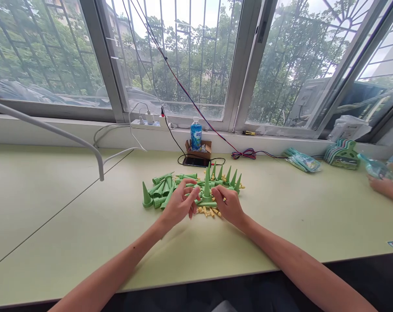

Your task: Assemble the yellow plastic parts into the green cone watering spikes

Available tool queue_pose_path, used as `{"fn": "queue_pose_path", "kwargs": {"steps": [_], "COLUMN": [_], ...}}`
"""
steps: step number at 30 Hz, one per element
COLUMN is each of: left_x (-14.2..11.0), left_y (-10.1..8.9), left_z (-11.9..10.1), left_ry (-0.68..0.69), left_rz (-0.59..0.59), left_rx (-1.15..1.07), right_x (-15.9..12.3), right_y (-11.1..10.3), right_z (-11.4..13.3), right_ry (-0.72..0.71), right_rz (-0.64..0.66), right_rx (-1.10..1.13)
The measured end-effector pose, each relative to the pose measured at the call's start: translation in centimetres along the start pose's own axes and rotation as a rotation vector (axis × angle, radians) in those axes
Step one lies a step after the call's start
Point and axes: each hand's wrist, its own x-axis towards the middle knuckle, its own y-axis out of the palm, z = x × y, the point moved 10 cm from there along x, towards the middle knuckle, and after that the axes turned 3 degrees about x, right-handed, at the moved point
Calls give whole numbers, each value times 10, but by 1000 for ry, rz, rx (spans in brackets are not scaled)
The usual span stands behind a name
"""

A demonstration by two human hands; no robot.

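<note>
A pile of green plastic cone-shaped spikes [165, 188] lies on the table between and beyond my hands. My left hand [180, 203] hovers over the pile's near side, its fingers curved but apart and nothing visible in them. Fingers curled together, my right hand [230, 206] is just right of an upright green spike [207, 188]; whatever it pinches, if anything, is too small to make out. Small yellow plastic pieces [209, 212] are scattered between the hands. Several more spikes stand upright behind my right hand, and a single standing spike [147, 197] is at the pile's left end.
Behind the pile are a blue bottle [196, 135] in a small cardboard box [207, 151] and a phone [196, 162] with cables. Bagged turquoise items [302, 160] and green fan-shaped items [342, 154] lie at the right. Another person's hand [380, 184] holds a clear package [375, 167].
</note>
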Motion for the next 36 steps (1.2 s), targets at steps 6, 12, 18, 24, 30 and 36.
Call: {"fn": "queue_pose_path", "kwargs": {"steps": [6,12,18,24,30,36], "left_x": [0,-7,-7,-5,-4,-3], "left_y": [11,25,26,25,20,15], "left_z": [14,27,31,27,19,11], "left_ry": [-179,-308,-348,-301,-251,-168], "left_rz": [114,238,246,254,198,179], "left_rx": [-140,-229,-287,-300,-264,-173], "right_x": [1,-3,-4,-2,-1,-2], "right_y": [5,7,12,6,8,8], "right_z": [11,27,26,23,13,20], "right_ry": [-111,-292,-320,-284,-211,-259], "right_rz": [73,92,167,101,99,123], "right_rx": [1,-22,-62,-38,-32,-42]}}
